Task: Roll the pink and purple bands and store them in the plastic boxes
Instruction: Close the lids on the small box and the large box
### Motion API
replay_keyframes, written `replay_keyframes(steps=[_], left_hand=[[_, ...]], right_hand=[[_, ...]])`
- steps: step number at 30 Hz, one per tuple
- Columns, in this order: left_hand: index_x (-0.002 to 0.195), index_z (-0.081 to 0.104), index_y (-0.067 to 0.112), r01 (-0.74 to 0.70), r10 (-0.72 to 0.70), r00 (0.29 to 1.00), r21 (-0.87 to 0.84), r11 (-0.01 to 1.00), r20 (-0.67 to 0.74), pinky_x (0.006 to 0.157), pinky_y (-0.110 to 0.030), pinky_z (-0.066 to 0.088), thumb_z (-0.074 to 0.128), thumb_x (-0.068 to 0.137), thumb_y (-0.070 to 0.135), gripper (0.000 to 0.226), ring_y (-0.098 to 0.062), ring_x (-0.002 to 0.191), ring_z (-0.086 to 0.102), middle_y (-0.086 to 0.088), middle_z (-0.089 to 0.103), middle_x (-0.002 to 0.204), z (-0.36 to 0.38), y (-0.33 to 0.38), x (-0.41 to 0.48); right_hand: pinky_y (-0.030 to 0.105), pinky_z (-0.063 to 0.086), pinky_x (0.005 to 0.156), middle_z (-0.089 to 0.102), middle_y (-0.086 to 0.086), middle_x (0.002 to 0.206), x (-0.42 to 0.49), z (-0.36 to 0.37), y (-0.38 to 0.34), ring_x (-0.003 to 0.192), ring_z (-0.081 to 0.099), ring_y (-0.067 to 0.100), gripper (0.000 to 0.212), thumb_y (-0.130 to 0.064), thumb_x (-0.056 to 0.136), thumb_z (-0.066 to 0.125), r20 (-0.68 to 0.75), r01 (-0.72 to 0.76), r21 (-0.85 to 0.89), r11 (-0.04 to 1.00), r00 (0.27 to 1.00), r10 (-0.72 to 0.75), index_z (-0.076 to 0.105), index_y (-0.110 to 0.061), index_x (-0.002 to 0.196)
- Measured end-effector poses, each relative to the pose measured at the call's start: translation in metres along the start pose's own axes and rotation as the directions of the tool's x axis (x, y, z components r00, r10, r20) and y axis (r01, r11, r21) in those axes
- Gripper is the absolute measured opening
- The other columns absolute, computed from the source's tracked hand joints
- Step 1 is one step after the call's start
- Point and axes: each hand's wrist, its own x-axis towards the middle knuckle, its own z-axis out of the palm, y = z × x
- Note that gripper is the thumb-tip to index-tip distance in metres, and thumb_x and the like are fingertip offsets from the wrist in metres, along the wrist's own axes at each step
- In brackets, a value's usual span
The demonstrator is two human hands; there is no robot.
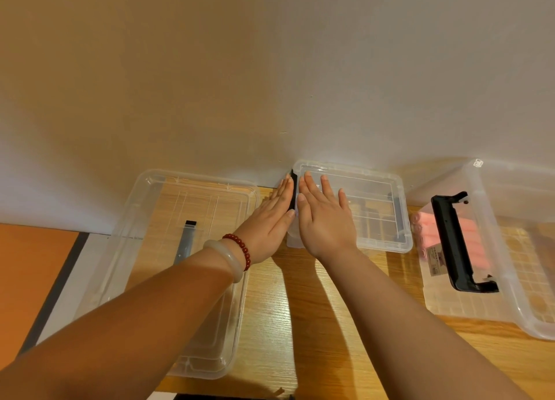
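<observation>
Head view: both hands flat against the small clear box (375,210) by the wall (270,69).
Right hand (326,219) lies open on top of it; left hand (270,222), fingers straight, presses the black latch (292,189) on its left side. Pink rolls (474,234) sit inside the big box (507,306) at right, on the wooden table (270,324).

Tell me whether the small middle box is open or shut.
Shut: the clear lid sits on the small box, right hand pressing flat on it, left hand against the black side latch.
</observation>
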Motion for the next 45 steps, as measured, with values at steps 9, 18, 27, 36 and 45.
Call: replay_keyframes(steps=[9,18,27,36,45], left_hand=[[0.151,0.017,0.015,-0.021,0.047,0.987,0.165,0.986,-0.153,0.115,-0.016,0.002,0.019,0.099,0.034,0.055,0.006,0.139,0.002,0.016,0.007,0.148,-0.009,-0.001,0.006],[0.152,0.022,0.019,-0.131,0.166,0.985,0.419,0.899,-0.049,0.121,-0.029,0.001,0.017,0.098,0.038,0.058,-0.008,0.147,-0.002,0.002,0.013,0.161,-0.019,0.035,0.035],[0.153,0.021,0.022,-0.193,0.135,0.98,0.506,0.841,0.149,0.12,-0.03,-0.003,0.021,0.105,0.035,0.049,-0.013,0.149,-0.004,0.002,0.009,0.162,0.011,0.083,0.068],[0.154,0.014,0.024,-0.1,0.023,0.99,0.588,0.802,0.137,0.119,-0.033,-0.001,0.018,0.105,0.035,0.05,-0.016,0.149,-0.004,0.001,0.005,0.163,0.022,0.089,0.084],[0.154,0.005,0.029,-0.086,0.005,0.993,0.686,0.723,0.119,0.119,-0.036,-0.008,0.015,0.104,0.041,0.052,-0.017,0.148,-0.014,0.0,-0.009,0.162,0.036,0.074,0.079]], right_hand=[[0.036,-0.01,0.121,0.002,-0.011,0.164,0.0,0.0,0.002,0.15,-0.011,0.01,0.051,-0.035,0.106,0.01,-0.014,0.012,-0.002,1.0,1.0,-0.012,0.01,-0.025,0.156],[0.036,0.013,0.12,0.031,0.006,0.158,-0.013,-0.014,0.027,0.15,0.016,0.02,0.064,-0.036,0.094,0.016,-0.268,-0.119,0.08,0.99,0.954,0.136,0.037,-0.011,0.15],[0.045,0.003,0.12,0.003,0.005,0.165,-0.021,-0.036,0.087,0.151,-0.003,0.03,0.056,-0.037,0.104,0.025,-0.148,-0.457,0.061,0.888,0.875,0.46,0.014,-0.021,0.157],[0.037,0.024,0.117,0.015,0.004,0.164,-0.028,-0.027,0.077,0.149,0.02,0.019,0.05,-0.032,0.106,0.027,-0.163,-0.266,0.268,0.926,0.935,0.315,0.027,-0.018,0.154],[0.041,0.029,0.113,0.014,0.008,0.164,-0.022,-0.02,0.098,0.148,0.021,0.028,0.06,-0.045,0.104,0.03,-0.037,-0.331,0.448,0.83,0.921,0.387,0.004,-0.032,0.156]])
